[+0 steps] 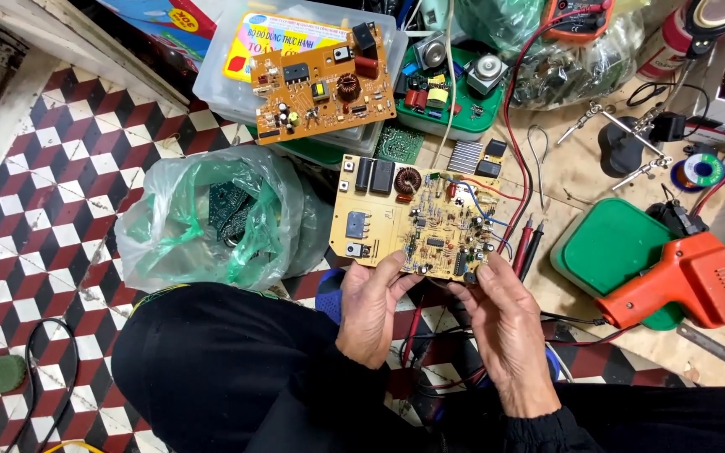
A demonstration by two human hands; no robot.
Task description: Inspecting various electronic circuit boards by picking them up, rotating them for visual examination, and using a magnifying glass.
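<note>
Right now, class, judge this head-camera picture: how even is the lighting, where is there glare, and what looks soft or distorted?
Head view: light is even and soft, with faint shadows only; the circuit board held by the left hand and right hand is sharp; mild glare on the plastic bag and the clear container; the edges bend slightly from the wide lens.

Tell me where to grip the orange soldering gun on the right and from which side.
Grip the orange soldering gun by its broad boxy body, coming from above. It lies flat on its side, partly on the green lid, with its narrow nose pointing left toward the right hand, so the wide upper face is free.
</note>
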